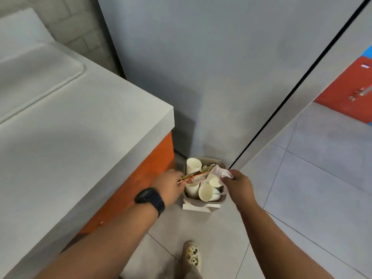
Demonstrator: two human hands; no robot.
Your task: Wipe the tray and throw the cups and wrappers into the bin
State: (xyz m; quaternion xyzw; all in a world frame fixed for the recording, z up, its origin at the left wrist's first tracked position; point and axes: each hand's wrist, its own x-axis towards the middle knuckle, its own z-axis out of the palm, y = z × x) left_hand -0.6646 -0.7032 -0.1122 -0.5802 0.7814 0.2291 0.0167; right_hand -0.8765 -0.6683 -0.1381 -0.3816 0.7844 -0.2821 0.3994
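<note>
A shoe [192,256] stands on the floor tiles. The left hand [168,185] pinches a wrapper [193,175] and the right hand [238,185] grips a crumpled tissue [220,171], both over the bin [201,205]. The bin holds 4 paper cups [206,192], beside the grey tabletop [80,127].

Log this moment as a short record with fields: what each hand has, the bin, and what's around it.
left hand: left hand pinches a flat wrapper over the bin
right hand: right hand grips a crumpled tissue above the bin
bin: small bin on the floor, holding several paper cups
surroundings: grey counter to the left, wall behind
wrist: black watch on left wrist
</note>
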